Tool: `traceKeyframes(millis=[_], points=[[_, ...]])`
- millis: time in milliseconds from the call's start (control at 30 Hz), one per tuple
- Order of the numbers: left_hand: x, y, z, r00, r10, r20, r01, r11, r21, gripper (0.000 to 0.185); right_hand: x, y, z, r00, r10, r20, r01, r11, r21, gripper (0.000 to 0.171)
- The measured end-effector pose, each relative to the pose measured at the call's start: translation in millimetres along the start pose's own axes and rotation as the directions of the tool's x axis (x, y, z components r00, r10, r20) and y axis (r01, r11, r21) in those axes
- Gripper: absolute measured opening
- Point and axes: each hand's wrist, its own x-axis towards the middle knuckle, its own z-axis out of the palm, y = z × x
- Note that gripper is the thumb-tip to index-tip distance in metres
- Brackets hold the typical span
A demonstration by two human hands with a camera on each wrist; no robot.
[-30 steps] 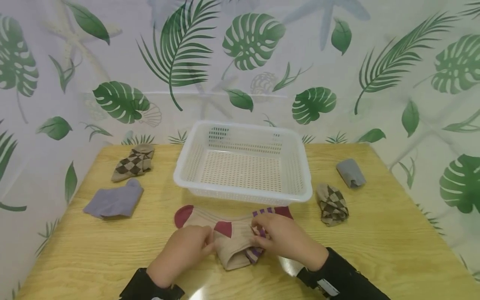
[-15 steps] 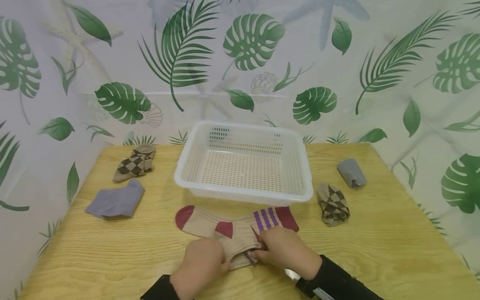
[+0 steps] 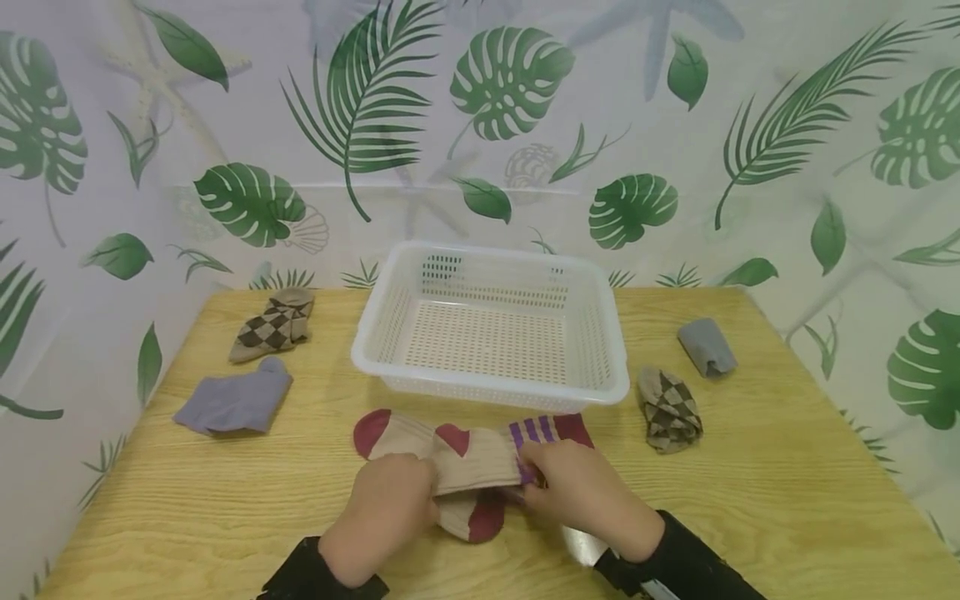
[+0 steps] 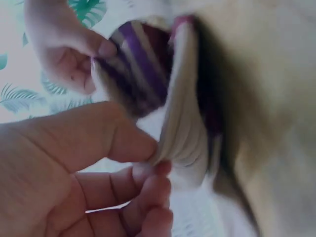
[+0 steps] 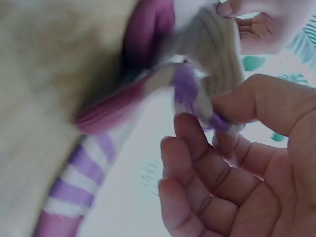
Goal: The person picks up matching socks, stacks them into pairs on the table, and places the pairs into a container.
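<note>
A pair of beige socks with burgundy patches and purple stripes lies bunched on the table in the head view. My left hand pinches one edge of a beige sock opening between thumb and fingers, plain in the left wrist view. Across from it, my right hand pinches a purple-striped part between thumb and forefinger, its other fingers loosely bent in the right wrist view. Stretched between both hands, the opening stands raised off the table. A burgundy patch shows beneath it. The fingertips are partly hidden in the head view.
Beyond the socks stands a white plastic basket. At left lie a checkered sock and a purplish-grey sock. A folded checkered sock and a grey folded sock lie at right. A leaf-patterned sheet hangs behind the table.
The left hand shifted right and nearer, then back left and away, lifting the sock opening. A burgundy patch has come into sight beneath. The right hand stays on the striped part.
</note>
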Motion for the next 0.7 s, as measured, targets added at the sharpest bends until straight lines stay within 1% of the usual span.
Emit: traceKeyframes(millis=[100, 167, 267, 333, 400, 433, 467, 500, 567, 600, 633, 700], points=[[-0.8, -3.3, -14.0, 0.998, -0.012, -0.068, 0.012, 1.000, 0.005, 0.022, -4.9, -2.3, -12.9, 0.998, -0.018, -0.059, 0.019, 0.999, 0.026, 0.027], [-1.2, -6.0, -21.9, 0.991, -0.009, -0.137, 0.008, 1.000, -0.011, 0.022, -8.8, -4.4, -21.7, 0.997, -0.020, -0.076, 0.026, 0.997, 0.076, 0.024], [-1.7, -10.2, -29.6, 0.965, 0.011, -0.260, -0.024, 0.999, -0.047, 0.019, -14.2, -5.9, -32.3, 0.993, -0.037, -0.110, 0.053, 0.988, 0.148, 0.021], [-0.9, -13.5, -32.3, 0.942, 0.041, -0.333, -0.065, 0.996, -0.060, 0.019, -15.0, -4.3, -37.5, 0.989, -0.049, -0.141, 0.078, 0.976, 0.205, 0.019], [1.2, -17.6, -33.0, 0.916, 0.077, -0.393, -0.112, 0.991, -0.067, 0.019, -12.4, 1.1, -40.8, 0.981, -0.069, -0.182, 0.111, 0.966, 0.234, 0.018], [3.0, -20.2, -32.7, 0.908, 0.097, -0.407, -0.135, 0.989, -0.066, 0.019, -10.0, 4.8, -41.7, 0.981, -0.064, -0.182, 0.111, 0.958, 0.265, 0.017], [5.2, -22.8, -32.0, 0.903, 0.112, -0.414, -0.151, 0.987, -0.062, 0.018, -6.9, 9.4, -42.1, 0.983, -0.054, -0.175, 0.104, 0.950, 0.294, 0.014], [8.2, -26.2, -29.9, 0.900, 0.128, -0.416, -0.170, 0.983, -0.065, 0.017, -3.3, 14.4, -41.3, 0.985, -0.037, -0.168, 0.088, 0.949, 0.304, 0.012], [14.5, -32.6, -25.2, 0.915, 0.128, -0.382, -0.174, 0.981, -0.089, 0.012, 4.4, 25.5, -36.6, 0.990, 0.000, -0.138, 0.041, 0.954, 0.297, 0.006], [18.2, -36.1, -21.4, 0.926, 0.123, -0.358, -0.169, 0.981, -0.099, 0.010, 8.3, 31.0, -32.6, 0.993, 0.026, -0.116, 0.008, 0.959, 0.283, 0.005], [21.9, -39.5, -17.0, 0.939, 0.111, -0.324, -0.155, 0.982, -0.112, 0.009, 12.0, 36.3, -28.0, 0.994, 0.051, -0.092, -0.025, 0.964, 0.264, 0.006], [28.1, -45.8, -7.6, 0.961, 0.086, -0.264, -0.123, 0.984, -0.126, 0.008, 18.4, 46.3, -16.8, 0.995, 0.078, -0.065, -0.065, 0.981, 0.184, 0.008]])
